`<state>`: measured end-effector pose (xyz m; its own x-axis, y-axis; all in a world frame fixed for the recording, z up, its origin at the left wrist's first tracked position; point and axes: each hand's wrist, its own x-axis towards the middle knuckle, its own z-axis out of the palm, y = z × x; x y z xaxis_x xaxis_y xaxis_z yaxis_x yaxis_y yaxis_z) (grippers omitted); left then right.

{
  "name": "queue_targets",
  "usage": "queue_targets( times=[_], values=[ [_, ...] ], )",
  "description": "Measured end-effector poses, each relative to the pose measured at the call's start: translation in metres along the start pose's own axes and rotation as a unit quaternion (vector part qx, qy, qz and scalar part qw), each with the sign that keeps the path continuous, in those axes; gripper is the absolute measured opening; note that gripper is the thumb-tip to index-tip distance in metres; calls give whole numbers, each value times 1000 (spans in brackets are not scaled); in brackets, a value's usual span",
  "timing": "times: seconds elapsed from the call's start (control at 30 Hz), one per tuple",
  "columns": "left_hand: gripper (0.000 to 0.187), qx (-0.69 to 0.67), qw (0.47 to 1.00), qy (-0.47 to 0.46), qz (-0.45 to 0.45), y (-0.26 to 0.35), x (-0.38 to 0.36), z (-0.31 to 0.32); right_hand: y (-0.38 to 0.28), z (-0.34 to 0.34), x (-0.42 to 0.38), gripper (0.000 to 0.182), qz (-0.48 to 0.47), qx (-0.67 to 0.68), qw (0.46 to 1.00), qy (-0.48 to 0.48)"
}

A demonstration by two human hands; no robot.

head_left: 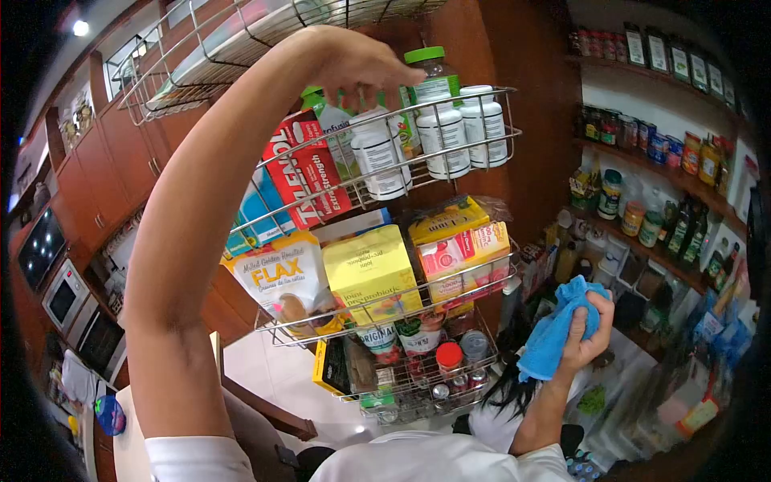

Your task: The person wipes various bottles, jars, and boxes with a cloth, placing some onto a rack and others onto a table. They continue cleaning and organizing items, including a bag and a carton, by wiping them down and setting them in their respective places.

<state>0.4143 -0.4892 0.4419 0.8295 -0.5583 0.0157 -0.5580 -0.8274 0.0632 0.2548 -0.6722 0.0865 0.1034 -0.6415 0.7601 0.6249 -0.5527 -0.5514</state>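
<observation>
My left hand (361, 71) reaches over the upper wire basket (514, 120), fingers spread and pointing down just above a white supplement bottle (379, 161). One stretched finger points toward a green-lidded jar (426, 56). Two more white bottles (443, 143) stand beside it, and a red Tylenol box (301, 173) leans to the left. Bunched in my right hand (590, 329), out to the right, is a blue cloth (562, 325).
Below hang a basket with a flax bag (281, 277) and yellow box (373, 273), and a lower one with a red-lidded jar (450, 356). Pantry shelves (642, 157) with jars line the right. A dark-haired person (514, 394) is below. Another wire rack (265, 48) hangs overhead.
</observation>
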Motion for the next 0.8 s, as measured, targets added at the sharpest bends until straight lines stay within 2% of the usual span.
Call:
queue_targets(
  times=[0.03, 0.07, 0.1, 0.17, 0.2, 0.3, 0.37, 0.43, 0.47, 0.5, 0.57, 0.6, 0.67, 0.7, 0.77, 0.8],
  values=[
    [72, 18, 999, 12, 40, 3, 6, -3, 2, -2, 0, 24, 0, -4, 1000, 12],
    [63, 20, 999, 38, 32, 8, 17, -1, 4, -4, 0, 24, 1, -9, 1000, 23],
    [63, 19, 999, 35, 33, 13, 21, 4, 6, -5, 0, 24, 3, -12, 1000, 23],
    [48, -36, 989, -3, 141, 21, 25, 11, 8, -7, -1, 22, -6, -7, 1000, 27],
    [40, -58, 990, -23, 126, 27, 29, 11, 7, -9, -2, 22, -4, -10, 1000, 28],
    [37, -58, 986, -32, 156, 25, 29, 8, 1, -10, -4, 23, 31, -12, 999, 30],
    [36, -77, 982, -49, 168, 20, 26, 6, -4, -1, 1, 29, 20, -32, 995, 95],
    [36, 43, 981, 50, 182, 23, 8, 5, -6, 4, 3, 38, 11, -59, 995, 85],
    [39, 90, 984, 41, 149, 23, 9, 3, -14, 8, 4, 40, 7, -57, 996, 65],
    [39, 88, 982, 36, 166, 20, 8, 6, -23, 13, 5, 41, 2, -59, 997, 46],
    [38, 16, 981, 130, 144, 11, 2, 14, -39, 22, 4, 43, 10, -54, 998, 9],
    [38, 13, 979, 129, 160, 8, 2, 11, -42, 26, 2, 45, -5, -49, 999, 0],
    [38, 18, 955, 207, 211, 2, 4, 4, -49, 33, 0, 47, -44, -29, 998, -15],
    [38, 17, 953, 207, 222, -1, 3, 3, -50, 36, 0, 50, -72, -12, 997, -16],
    [37, 18, 832, 440, 337, -6, -9, 8, -59, 37, 2, 55, -142, -48, 988, 36],
    [36, 23, 812, 469, 348, 5, -32, 17, -64, 39, 0, 55, -145, -54, 987, 43]
  ],
)
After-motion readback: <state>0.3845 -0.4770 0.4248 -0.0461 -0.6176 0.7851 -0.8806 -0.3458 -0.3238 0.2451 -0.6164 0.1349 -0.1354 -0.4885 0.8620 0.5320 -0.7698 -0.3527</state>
